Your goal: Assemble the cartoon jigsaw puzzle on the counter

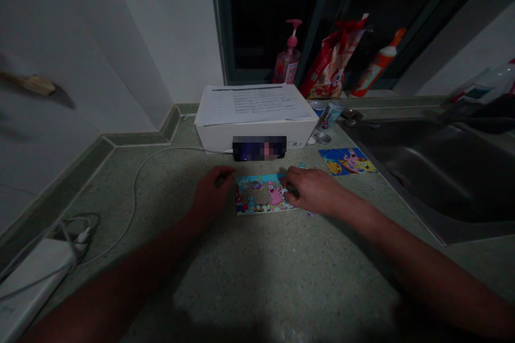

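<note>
A partly assembled jigsaw puzzle (276,195) with colourful cartoon figures lies flat on the counter between my hands. Bare gaps show inside its picture. My left hand (213,188) rests at the puzzle's left edge, fingers curled and the thumb close to the forefinger; whether anything is between them is hidden. Over the right edge, my right hand (311,188) has its fingertips pinched on what looks like a small puzzle piece (285,191). Loose puzzle pieces (310,214) lie beside and partly under my right hand. A blue cartoon picture card (348,161) lies farther right.
A phone (259,149) with a cable leans on a white box (217,133) topped with printed papers (253,104). A metal sink (438,171) is at the right. A can (330,116), pump bottle (287,61) and red bag (336,59) stand behind. A white power strip (38,278) lies left.
</note>
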A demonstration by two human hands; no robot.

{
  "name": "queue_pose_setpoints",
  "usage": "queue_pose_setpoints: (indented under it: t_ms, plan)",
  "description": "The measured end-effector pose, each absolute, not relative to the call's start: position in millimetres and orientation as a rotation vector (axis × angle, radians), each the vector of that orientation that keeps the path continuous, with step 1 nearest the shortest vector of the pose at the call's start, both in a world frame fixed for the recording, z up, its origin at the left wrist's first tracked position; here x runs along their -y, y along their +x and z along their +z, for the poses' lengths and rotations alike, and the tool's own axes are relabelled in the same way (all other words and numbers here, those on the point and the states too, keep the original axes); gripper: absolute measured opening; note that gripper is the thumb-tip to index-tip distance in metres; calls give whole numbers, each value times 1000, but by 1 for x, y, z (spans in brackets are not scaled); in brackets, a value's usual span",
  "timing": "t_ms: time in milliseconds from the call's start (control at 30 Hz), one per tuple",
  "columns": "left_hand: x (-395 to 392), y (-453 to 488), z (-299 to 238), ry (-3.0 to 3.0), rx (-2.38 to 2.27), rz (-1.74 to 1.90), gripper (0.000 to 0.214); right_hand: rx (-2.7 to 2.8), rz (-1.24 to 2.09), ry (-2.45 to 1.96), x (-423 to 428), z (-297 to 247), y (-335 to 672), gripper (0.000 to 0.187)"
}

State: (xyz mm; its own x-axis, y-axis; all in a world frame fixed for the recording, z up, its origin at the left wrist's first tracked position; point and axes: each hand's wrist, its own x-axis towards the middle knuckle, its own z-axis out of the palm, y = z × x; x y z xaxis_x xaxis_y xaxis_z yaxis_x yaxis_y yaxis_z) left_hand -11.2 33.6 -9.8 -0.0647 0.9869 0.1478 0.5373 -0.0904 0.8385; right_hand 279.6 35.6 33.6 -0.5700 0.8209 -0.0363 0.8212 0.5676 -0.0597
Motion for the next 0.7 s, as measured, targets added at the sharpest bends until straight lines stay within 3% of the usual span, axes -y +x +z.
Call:
queue_pose_setpoints:
  t_ms: [700]
  plan:
    - [-35,-12,-15,1671,-1617,1077,24,-2770,-48,1439,-33,32,276,21]
